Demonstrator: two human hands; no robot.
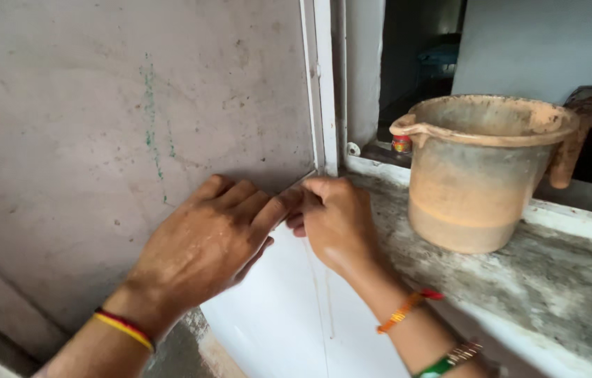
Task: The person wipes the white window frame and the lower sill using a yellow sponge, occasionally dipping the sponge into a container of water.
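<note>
Grimy jug (481,171) crowding the ledge (562,280) on the right, bare wall (100,119) open on the left, white frame (325,84) blocking straight ahead

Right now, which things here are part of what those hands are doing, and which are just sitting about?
In hand:
left hand, flat against the grey wall
right hand, pinching at the white panel edge
white frame strip

Lying about:
mud-stained jug on the stone ledge
small red-capped thing behind it

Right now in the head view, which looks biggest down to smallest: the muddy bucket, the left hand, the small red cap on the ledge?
1. muddy bucket
2. left hand, though nearer the camera
3. small red cap
</note>
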